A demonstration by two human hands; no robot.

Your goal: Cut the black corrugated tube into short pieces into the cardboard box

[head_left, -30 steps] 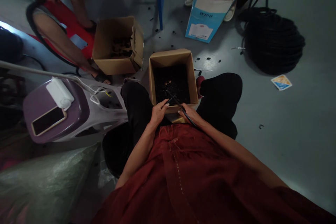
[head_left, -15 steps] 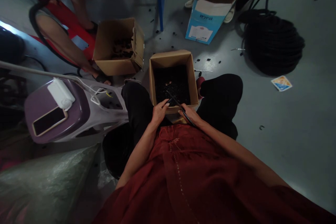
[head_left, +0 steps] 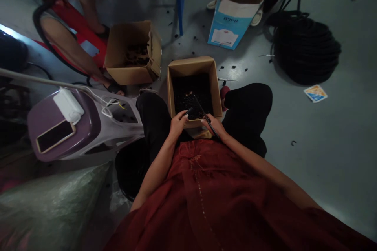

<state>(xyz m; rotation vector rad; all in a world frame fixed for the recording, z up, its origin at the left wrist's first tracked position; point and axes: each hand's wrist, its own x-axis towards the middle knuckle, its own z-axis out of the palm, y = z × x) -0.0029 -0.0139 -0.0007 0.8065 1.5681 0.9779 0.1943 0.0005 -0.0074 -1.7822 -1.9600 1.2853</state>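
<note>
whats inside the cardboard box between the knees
A heap of small black pieces with a few pale bits fills the cardboard box. The heap covers the box's floor, so anything beneath it cannot be seen.

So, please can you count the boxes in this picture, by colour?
Brown cardboard boxes: 2 (near one, far one)
Blue and white box: 1
Total: 3
</note>
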